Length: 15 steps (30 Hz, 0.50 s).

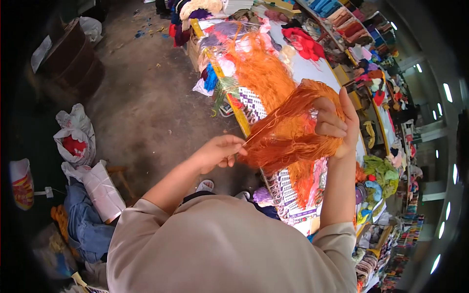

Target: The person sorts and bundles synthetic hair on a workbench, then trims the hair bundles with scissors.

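Note:
A rust-orange skein of yarn (288, 132) is stretched between my hands above the table edge. My right hand (337, 119) is inside the skein's loop, fingers curled around the strands, thumb or forefinger pointing up. On the other side, my left hand (222, 152) pinches a few strands drawn out at the skein's left end. Beneath and behind it lies a loose heap of lighter orange yarn (259, 68) on the table. Part of the right palm is hidden by strands.
The long table (237, 110) has a yellow edge and carries coloured yarn, including a red bundle (305, 44). White sacks (75, 134), a denim garment (88, 219) and a rusty drum (73, 58) are at the left. Shelves of yarn (337, 22) stand beyond.

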Each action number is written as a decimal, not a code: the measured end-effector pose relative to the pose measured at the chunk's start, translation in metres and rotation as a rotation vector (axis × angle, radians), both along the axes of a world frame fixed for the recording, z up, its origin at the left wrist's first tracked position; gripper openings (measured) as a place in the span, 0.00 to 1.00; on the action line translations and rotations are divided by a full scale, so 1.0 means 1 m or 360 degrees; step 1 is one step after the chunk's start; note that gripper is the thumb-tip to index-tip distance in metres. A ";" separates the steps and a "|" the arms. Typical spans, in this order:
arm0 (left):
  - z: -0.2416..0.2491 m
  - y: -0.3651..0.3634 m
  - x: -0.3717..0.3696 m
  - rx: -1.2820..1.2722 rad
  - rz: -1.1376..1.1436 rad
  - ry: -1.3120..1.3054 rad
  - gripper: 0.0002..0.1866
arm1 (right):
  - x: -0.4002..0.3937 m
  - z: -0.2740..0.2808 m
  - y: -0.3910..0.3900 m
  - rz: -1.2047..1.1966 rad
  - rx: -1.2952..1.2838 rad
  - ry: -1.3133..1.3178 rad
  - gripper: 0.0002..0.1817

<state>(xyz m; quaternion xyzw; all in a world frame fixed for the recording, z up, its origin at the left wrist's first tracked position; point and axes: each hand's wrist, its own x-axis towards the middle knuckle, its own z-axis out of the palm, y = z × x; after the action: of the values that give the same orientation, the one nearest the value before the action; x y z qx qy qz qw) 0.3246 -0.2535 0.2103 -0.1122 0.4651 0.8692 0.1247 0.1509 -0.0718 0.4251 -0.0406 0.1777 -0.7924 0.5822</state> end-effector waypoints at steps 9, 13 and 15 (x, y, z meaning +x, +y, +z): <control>0.016 0.043 -0.038 0.0533 -0.0490 0.0255 0.13 | 0.013 0.007 0.006 0.0445 0.0227 0.0571 0.31; -0.027 0.059 -0.121 -0.0264 -0.0518 0.0673 0.10 | 0.043 0.018 0.018 0.0861 0.0862 0.2084 0.26; -0.010 0.046 -0.132 -0.1083 -0.0285 0.0978 0.10 | 0.057 0.038 0.021 0.1414 0.0835 0.2902 0.23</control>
<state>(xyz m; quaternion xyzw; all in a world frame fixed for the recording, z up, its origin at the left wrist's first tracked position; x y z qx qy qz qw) 0.1925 -0.2078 0.2004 0.1566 0.7471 0.6459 0.0119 0.2075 -0.0506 0.4630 -0.5566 0.6847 -0.1130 0.4567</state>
